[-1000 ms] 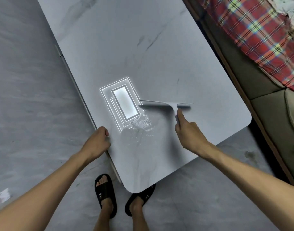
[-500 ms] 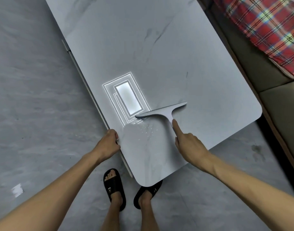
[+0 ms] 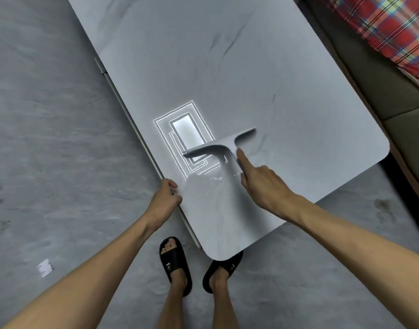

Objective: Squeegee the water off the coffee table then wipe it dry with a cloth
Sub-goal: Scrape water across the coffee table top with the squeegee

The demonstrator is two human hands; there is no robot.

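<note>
While the right hand (image 3: 263, 184) holds the squeegee (image 3: 223, 146) by its handle, forefinger laid along it, the left hand (image 3: 164, 201) is closed on the coffee table (image 3: 227, 67) edge at about 8 o'clock from the blade. Water (image 3: 215, 179) glints just below the blade, toward 6 o'clock; how much remains is hard to judge through the glare. A good stroke likely wants the blade flat, pressure even, pulled steadily to the near edge. No cloth is in view.

glossy marble-look coffee table (image 3: 263, 67), plaid cloth (image 3: 393, 32)
</note>
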